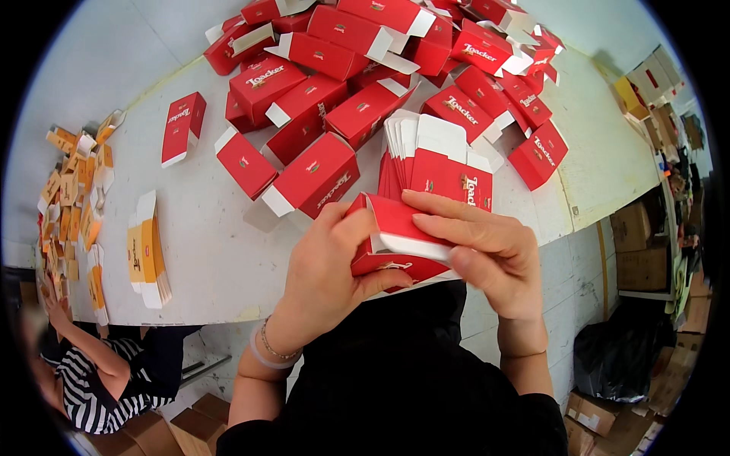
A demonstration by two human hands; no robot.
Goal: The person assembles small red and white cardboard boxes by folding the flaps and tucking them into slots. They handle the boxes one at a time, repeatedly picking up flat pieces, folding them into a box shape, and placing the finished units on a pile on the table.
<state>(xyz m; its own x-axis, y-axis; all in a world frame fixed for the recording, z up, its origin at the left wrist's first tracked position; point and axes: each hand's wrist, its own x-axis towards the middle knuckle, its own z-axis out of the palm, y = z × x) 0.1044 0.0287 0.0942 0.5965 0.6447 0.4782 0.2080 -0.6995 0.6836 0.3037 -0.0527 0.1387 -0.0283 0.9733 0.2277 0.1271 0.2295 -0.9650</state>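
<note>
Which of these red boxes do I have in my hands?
The red box nearest you, held between your left hand and right hand, on your side of the stack of flat cartons; the other red boxes lie on the table.

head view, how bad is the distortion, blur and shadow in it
Head view: black fisheye rim, and the table's front edge looks bowed; head view: the co-worker at far left looks soft, the held red carton fairly clear; head view: bright light, soft shadows beside loose red cartons.
</note>
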